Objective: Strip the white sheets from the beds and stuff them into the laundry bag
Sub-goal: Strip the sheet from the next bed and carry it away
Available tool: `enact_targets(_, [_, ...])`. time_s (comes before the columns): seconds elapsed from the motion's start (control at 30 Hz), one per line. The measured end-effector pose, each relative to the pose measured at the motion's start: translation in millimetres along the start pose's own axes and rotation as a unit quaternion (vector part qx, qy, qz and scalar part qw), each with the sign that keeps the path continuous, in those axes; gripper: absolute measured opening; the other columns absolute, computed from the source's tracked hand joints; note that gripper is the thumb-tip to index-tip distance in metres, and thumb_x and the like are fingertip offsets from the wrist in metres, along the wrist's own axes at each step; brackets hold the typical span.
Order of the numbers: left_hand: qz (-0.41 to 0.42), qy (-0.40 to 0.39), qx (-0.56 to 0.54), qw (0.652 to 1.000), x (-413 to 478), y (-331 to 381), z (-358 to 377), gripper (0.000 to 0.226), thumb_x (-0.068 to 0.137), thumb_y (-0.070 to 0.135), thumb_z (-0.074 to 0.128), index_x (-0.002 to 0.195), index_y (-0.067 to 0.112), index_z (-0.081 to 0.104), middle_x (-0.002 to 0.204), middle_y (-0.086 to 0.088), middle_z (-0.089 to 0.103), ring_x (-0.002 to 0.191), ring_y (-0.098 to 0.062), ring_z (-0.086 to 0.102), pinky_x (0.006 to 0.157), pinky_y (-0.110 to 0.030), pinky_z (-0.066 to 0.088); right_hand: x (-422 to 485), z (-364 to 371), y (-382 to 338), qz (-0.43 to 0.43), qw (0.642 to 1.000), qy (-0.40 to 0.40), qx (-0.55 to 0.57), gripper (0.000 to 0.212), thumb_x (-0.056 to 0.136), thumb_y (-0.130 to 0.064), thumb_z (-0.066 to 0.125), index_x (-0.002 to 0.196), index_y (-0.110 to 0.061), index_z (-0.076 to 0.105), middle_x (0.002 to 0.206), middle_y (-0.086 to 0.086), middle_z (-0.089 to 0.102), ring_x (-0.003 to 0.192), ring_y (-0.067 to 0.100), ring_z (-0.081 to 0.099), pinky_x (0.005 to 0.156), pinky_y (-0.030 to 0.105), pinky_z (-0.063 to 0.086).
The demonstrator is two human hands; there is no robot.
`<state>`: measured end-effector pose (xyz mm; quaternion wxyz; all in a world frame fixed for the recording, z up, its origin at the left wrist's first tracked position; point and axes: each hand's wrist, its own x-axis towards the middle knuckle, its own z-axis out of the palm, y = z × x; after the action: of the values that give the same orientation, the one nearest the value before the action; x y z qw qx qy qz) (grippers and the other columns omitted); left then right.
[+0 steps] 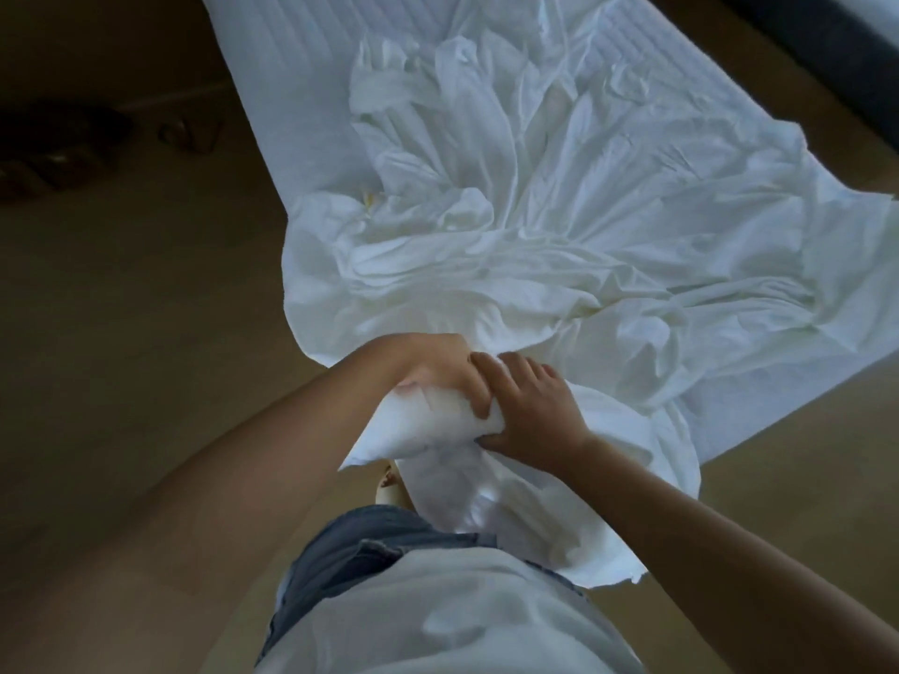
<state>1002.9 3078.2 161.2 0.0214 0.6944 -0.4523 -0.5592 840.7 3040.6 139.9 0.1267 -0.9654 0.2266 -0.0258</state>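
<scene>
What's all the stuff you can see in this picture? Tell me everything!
sheet: one, white, crumpled on the bed, its near end bunched and pulled off the edge
mattress: one, white and quilted, bare at the far end under the sheet
floor: one, brown, on both sides of the bed
dark shapes: a few, blackish, on the floor far left, too dim to name
dark band: one, black, top right corner
shorts: one, blue denim, bottom middle
top: one, white, bottom edge
left hand: one, grips the bunched sheet
right hand: one, grips the sheet beside the left hand
</scene>
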Motion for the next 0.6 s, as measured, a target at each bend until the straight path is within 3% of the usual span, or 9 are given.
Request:
enact_targets(0.03, [-0.010,0.009,-0.009,1.000,-2.9,-1.7,2.5,0.042,0.054,0.045,0.078,0.086,0.021,0.068,0.092,-0.003,0.068,0.093,-0.026,0.065,0.079,-0.036,0.051,2.4,1.9,-0.8,0.003,1.000,-0.010,0.029,0.072,0.060,-0.051,0.064,0.121,-0.016,0.048,0.091,0.009,0.066,0.076,0.032,0.066,0.065,0.035,0.051])
enact_targets(0.1, [-0.017,0.052,0.083,0.995,-9.0,-4.5,17.7,0.068,0.058,0.047,0.081,0.116,0.022,0.056,0.111,-0.004,0.062,0.101,-0.026,0.060,0.081,-0.037,0.048,7.5,2.8,-2.2,0.046,0.993,-0.063,0.084,0.061,0.069,-0.044,0.068,0.121,-0.016,0.054,0.097,0.007,0.067,0.087,0.031,0.064,0.071,0.034,0.046])
enact_targets(0.2, [0.026,0.245,0.351,0.904,-20.2,-10.4,54.9,0.110,0.062,0.057,0.076,0.148,0.025,0.016,0.139,-0.010,0.036,0.127,-0.031,0.038,0.103,-0.051,0.031,23.0,-5.9,6.5,0.127,0.947,-0.207,0.210,0.050,0.064,-0.021,0.082,0.107,-0.016,0.058,0.087,-0.002,0.062,0.082,0.020,0.058,0.063,0.026,0.042])
enact_targets(0.27, [0.127,0.370,0.408,0.825,-19.4,-23.8,72.4,0.103,0.055,0.049,0.077,0.143,0.020,0.031,0.130,-0.016,0.050,0.116,-0.034,0.052,0.094,-0.052,0.040,35.9,-16.9,19.6,0.157,0.903,-0.280,0.285,0.034,0.061,-0.011,0.082,0.085,-0.016,0.058,0.074,-0.004,0.058,0.074,0.017,0.056,0.056,0.021,0.042])
enact_targets(0.3, [0.156,0.396,0.401,0.811,-18.2,-27.9,77.8,0.100,0.049,0.046,0.079,0.137,0.019,0.040,0.119,-0.016,0.058,0.104,-0.034,0.059,0.084,-0.049,0.046,39.0,-20.3,24.7,0.167,0.877,-0.326,0.310,0.031,0.060,-0.010,0.082,0.080,-0.016,0.059,0.073,-0.002,0.060,0.071,0.018,0.057,0.058,0.023,0.045])
enact_targets(0.37, [0.161,0.375,0.358,0.840,-13.3,-28.8,84.2,0.091,0.052,0.044,0.077,0.133,0.017,0.045,0.104,-0.013,0.063,0.086,-0.032,0.064,0.069,-0.040,0.050,39.7,-18.7,29.7,0.188,0.835,-0.409,0.318,0.030,0.056,-0.019,0.080,0.080,-0.020,0.062,0.078,0.000,0.065,0.077,0.019,0.063,0.068,0.030,0.052])
enact_targets(0.47, [0.089,0.254,0.308,0.913,-5.4,-16.5,87.2,0.063,0.079,0.044,0.062,0.132,0.016,0.042,0.107,-0.008,0.061,0.093,-0.029,0.062,0.071,-0.034,0.045,33.7,-1.2,31.6,0.151,0.828,-0.486,0.237,0.033,0.057,-0.041,0.071,0.085,-0.026,0.060,0.089,-0.005,0.062,0.093,0.018,0.060,0.083,0.031,0.050])
enact_targets(0.53, [0.069,0.211,0.296,0.929,6.0,-16.6,91.8,0.057,0.081,0.041,0.060,0.129,0.016,0.043,0.108,-0.008,0.061,0.096,-0.028,0.062,0.070,-0.032,0.041,26.2,13.2,32.7,0.157,0.833,-0.486,0.214,0.036,0.070,-0.032,0.070,0.102,-0.021,0.057,0.101,-0.003,0.056,0.096,0.017,0.053,0.074,0.026,0.046])
enact_targets(0.6, [0.049,0.168,0.298,0.938,18.1,-18.7,98.1,0.062,0.079,0.037,0.064,0.132,0.016,0.041,0.110,-0.009,0.061,0.097,-0.029,0.062,0.069,-0.033,0.040,22.0,27.1,37.8,0.216,0.847,-0.404,0.269,0.043,0.081,-0.012,0.063,0.123,-0.014,0.053,0.112,0.003,0.051,0.098,0.018,0.048,0.075,0.027,0.042])
